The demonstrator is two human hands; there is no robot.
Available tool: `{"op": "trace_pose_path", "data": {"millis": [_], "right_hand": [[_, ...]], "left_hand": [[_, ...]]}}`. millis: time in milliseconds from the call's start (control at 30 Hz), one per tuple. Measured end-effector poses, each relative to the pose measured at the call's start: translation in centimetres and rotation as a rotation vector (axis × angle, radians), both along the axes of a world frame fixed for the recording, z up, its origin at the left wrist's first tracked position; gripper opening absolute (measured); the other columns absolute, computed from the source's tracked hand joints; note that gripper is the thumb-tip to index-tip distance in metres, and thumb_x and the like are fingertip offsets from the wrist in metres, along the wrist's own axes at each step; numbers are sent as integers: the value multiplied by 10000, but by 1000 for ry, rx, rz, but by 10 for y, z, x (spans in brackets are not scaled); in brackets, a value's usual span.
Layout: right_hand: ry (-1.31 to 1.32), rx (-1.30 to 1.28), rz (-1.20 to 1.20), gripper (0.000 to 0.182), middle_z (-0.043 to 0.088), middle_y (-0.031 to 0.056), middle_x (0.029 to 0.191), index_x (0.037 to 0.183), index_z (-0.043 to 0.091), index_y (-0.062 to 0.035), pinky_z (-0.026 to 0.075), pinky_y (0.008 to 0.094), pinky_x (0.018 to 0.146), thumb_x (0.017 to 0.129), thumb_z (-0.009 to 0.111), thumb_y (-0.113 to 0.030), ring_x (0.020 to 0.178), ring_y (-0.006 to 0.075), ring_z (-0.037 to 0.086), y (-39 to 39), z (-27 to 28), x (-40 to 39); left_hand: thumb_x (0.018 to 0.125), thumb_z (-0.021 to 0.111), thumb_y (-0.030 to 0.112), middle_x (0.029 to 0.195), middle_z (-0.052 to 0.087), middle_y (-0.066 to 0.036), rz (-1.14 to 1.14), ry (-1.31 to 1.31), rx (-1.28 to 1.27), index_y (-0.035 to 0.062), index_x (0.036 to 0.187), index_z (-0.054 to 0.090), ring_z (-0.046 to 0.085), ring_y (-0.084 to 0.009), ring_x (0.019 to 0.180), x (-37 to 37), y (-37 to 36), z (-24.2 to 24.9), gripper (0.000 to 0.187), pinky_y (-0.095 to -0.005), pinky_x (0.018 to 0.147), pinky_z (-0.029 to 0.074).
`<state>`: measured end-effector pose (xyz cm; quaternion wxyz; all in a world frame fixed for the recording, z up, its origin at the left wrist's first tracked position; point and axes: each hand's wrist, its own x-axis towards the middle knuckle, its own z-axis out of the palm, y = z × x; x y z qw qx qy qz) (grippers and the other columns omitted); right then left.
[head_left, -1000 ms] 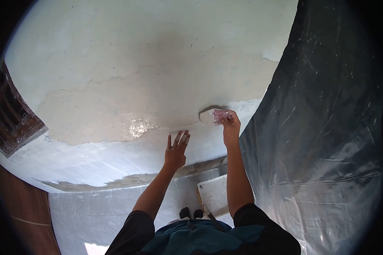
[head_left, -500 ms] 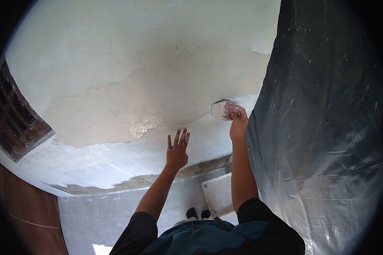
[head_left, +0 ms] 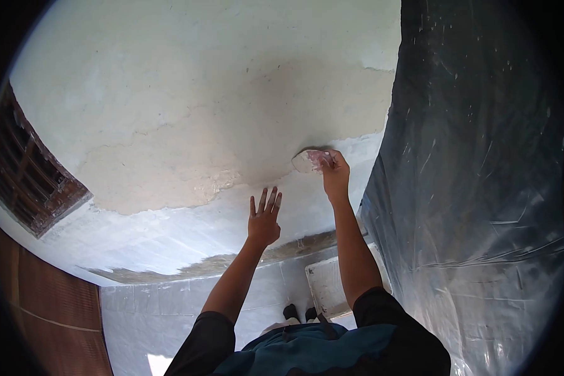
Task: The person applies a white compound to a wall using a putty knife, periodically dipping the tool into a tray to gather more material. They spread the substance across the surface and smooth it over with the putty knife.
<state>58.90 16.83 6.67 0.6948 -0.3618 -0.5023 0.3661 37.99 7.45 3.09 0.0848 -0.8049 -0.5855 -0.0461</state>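
Note:
My right hand [head_left: 336,175] grips a putty-smeared scraper [head_left: 308,162] by its pinkish-red end. Its pale blade lies against the wall [head_left: 188,131], near the border between the beige plaster and the white band below. To the left, my left hand [head_left: 264,217] is open, fingers spread and pointing up the wall, over the white band. Some fingertips look greyish. A rough, shiny patch [head_left: 222,182] shows on the wall, up and left of that hand.
Dark plastic sheeting [head_left: 476,156] hangs along the right. A barred wooden window [head_left: 34,163] is at the left, above a brown panel [head_left: 50,301]. Below, a whitish tray [head_left: 326,285] lies on the grey-covered floor [head_left: 188,313], beside my feet [head_left: 290,312].
The scraper in my right hand has shifted left along the wall. My left hand stays open in nearly the same spot. The view has turned slightly.

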Motion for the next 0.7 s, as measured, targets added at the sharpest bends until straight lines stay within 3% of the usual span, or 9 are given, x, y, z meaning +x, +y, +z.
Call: {"op": "trace_pose_path", "data": {"millis": [100,200,333,467,700], "right_hand": [[387,-61,-58,197,614,70,949,1066,554,30,478,247,724,871,560,62,825,101,579,1,-6,10],[509,-104,-86,182,601,84,981,1052,538,24,486,259,724,874,539,61,858,120,579,-14,-33,22],[485,-341,-230,213,582,111,1056,1095,489,13,500,275,739,887,533,21,926,149,575,-45,-82,31],[486,-501,-354,222,576,113,1073,1122,463,7,510,266,719,913,533,-21,881,141,584,-85,-121,41],[443,-606,-513,268,601,81,1000,1127,539,33,476,253,720,860,541,36,826,127,577,-152,-193,88]], "left_hand": [[750,568,122,1591,95,-47,11,10,-55,130,1513,157,46,-256,1471,1,-1,8,867,-551,1163,34],[752,570,123,1591,93,-46,6,53,-23,129,1514,149,45,-254,1471,-1,1,3,871,-557,1160,31],[759,615,187,1590,63,-84,-5,92,-42,112,1513,124,19,-292,1468,-1,2,-2,903,-572,1154,29],[773,605,171,1587,56,-115,-33,71,-25,111,1515,116,16,-327,1464,10,-4,-8,891,-574,1149,34],[799,600,171,1580,69,-139,-150,-33,-247,114,1509,146,51,-334,1459,44,-37,-57,844,-543,1156,81]]}}
